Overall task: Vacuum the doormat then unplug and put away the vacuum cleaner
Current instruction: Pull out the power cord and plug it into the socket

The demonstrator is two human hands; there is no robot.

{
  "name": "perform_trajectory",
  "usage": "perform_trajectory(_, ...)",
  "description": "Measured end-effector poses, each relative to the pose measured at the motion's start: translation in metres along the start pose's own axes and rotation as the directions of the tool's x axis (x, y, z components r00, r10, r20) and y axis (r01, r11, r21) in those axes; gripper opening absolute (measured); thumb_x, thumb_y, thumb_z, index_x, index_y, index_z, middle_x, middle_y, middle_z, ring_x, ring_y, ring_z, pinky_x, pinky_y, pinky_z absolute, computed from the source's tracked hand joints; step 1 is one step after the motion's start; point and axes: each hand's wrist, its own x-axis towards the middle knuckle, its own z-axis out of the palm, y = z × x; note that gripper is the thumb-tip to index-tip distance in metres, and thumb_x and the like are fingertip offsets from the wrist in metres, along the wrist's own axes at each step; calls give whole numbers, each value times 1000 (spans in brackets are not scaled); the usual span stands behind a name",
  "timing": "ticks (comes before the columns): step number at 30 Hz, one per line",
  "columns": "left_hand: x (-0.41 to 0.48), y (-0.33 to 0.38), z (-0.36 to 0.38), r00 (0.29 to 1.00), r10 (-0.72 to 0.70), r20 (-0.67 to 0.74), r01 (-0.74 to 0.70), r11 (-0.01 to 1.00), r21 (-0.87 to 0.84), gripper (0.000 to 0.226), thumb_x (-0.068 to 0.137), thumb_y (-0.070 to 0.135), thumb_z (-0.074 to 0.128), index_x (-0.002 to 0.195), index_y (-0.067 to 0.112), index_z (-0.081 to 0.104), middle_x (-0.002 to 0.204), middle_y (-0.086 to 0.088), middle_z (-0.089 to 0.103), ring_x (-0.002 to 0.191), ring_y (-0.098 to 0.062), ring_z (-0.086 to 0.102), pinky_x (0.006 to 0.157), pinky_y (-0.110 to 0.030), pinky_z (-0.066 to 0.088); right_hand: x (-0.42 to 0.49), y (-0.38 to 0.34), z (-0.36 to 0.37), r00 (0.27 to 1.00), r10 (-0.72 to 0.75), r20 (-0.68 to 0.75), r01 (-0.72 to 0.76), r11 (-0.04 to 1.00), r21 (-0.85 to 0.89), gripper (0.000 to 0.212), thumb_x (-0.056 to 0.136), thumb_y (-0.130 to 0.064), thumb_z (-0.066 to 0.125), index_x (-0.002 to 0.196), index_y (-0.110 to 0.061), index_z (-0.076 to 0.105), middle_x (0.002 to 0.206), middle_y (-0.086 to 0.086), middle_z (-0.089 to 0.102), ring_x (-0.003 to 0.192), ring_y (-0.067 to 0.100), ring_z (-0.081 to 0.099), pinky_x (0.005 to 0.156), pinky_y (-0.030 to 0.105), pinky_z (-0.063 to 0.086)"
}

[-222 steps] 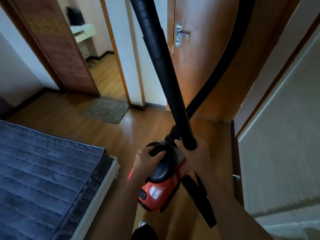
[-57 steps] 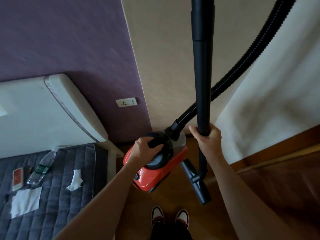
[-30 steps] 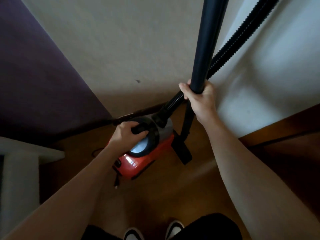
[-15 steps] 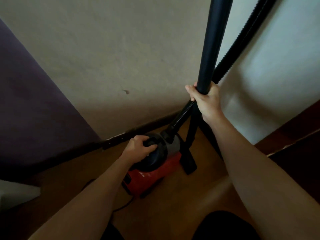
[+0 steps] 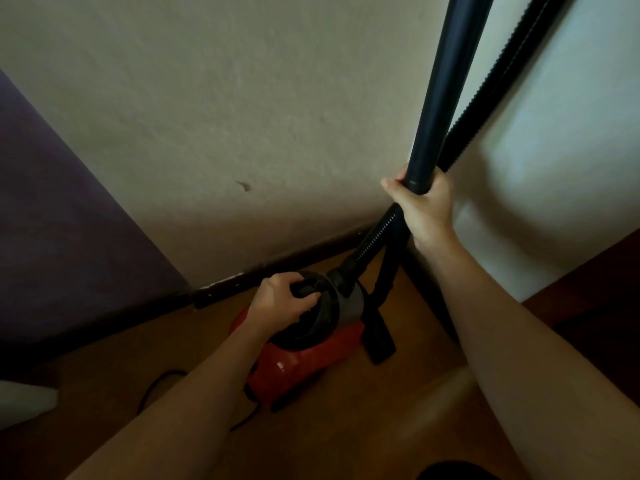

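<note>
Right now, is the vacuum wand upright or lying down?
Roughly upright: the wand rises steeply, leaning slightly, held in the right hand.

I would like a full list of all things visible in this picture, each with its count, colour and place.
red canister vacuum cleaner with black top: 1, red and black, on the floor near the wall corner
rigid black wand tube: 1, black, upright at right
ribbed black hose: 1, black, behind the tube
black floor nozzle: 1, black, right of the cleaner
thin black power cord: 1, black, on the floor at left
wooden floor: 1, brown
left hand: on the cleaner's handle
right hand: around the tube
</note>
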Motion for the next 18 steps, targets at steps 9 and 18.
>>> perform_trajectory(9,-5,-11,3,990,64,-127,-77,991,-107,24,81,32,80,101,29,67,92,14,67,75,-3,68,66,-27,61,-14,24,5,995,13,-95,-15,999,-28,30,81,-14,85,73,-27,59,70,-4,59,65,12,59,67,26,51)
perform_trajectory(18,-30,-32,-21,993,104,-53,-109,990,-93,43,80,41,79,118,31,61,107,16,62,102,-2,61,88,-28,55,-59,14,-16,983,74,-170,-92,990,-105,52,79,-12,86,121,-23,57,110,-10,63,99,1,67,88,22,57)
